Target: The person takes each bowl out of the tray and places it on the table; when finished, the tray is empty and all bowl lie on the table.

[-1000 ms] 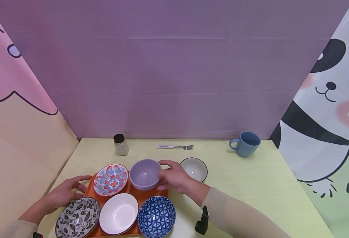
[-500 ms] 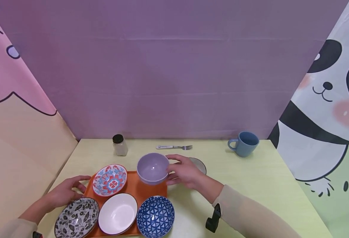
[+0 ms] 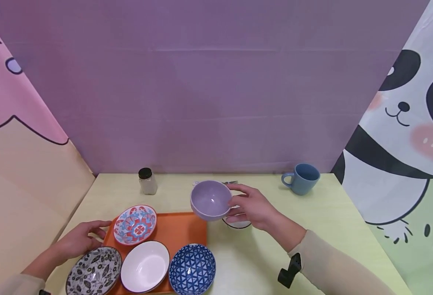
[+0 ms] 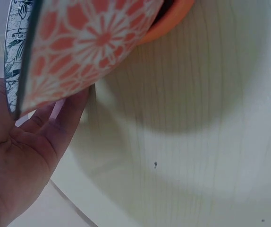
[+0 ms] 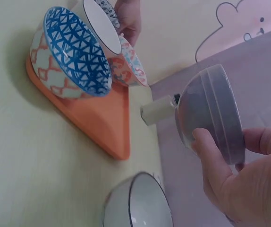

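Note:
My right hand (image 3: 251, 207) holds a lilac bowl (image 3: 210, 199) by its right side, raised above the table, with the thumb on its outer wall in the right wrist view (image 5: 204, 111). My left hand (image 3: 77, 241) rests at the left edge of the orange tray (image 3: 179, 225), its fingers loosely bent and partly hidden by a bowl in the left wrist view. On the tray stand a red-and-blue floral bowl (image 3: 135, 224), a black-and-white leaf-patterned bowl (image 3: 94, 270), a white bowl (image 3: 145, 266) and a blue triangle-patterned bowl (image 3: 192, 269).
A dark-rimmed white bowl (image 5: 147, 205) stands right of the tray, mostly hidden by my right hand in the head view. Behind are a black-lidded jar (image 3: 148, 182), a partly covered fork (image 3: 231, 182) and a blue mug (image 3: 301, 179). A purple backdrop (image 3: 216, 102) closes off the table's rear.
My right hand has lifted the lilac bowl off the tray's back right and carried it rightward, over the table. The left hand and the other bowls have stayed in place.

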Available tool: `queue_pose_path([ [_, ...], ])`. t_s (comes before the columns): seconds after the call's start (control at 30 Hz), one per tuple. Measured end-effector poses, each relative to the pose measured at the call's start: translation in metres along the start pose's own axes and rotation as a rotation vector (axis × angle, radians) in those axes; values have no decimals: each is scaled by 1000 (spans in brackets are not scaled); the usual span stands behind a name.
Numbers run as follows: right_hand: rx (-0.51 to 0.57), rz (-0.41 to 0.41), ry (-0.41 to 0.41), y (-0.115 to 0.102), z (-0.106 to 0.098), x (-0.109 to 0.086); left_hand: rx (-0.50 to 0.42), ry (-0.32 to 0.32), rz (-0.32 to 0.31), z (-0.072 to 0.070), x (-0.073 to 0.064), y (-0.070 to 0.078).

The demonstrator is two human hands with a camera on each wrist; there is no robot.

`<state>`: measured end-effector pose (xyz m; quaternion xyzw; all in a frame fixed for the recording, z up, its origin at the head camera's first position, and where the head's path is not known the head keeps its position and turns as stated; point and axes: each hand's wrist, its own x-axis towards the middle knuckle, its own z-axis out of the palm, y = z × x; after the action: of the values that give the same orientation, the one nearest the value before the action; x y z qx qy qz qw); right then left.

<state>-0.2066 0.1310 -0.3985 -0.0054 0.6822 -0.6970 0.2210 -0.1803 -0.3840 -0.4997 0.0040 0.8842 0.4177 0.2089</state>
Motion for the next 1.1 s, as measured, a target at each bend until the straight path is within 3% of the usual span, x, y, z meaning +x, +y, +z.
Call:
queue_pose_path([
  [0.77,-65,52,177,3,-102,-47,-20,1,-2,0,-2,-4],
  [1.1,-44,66,252,17,-142,-53,-59,-4,-14,-1,-4,-1],
])
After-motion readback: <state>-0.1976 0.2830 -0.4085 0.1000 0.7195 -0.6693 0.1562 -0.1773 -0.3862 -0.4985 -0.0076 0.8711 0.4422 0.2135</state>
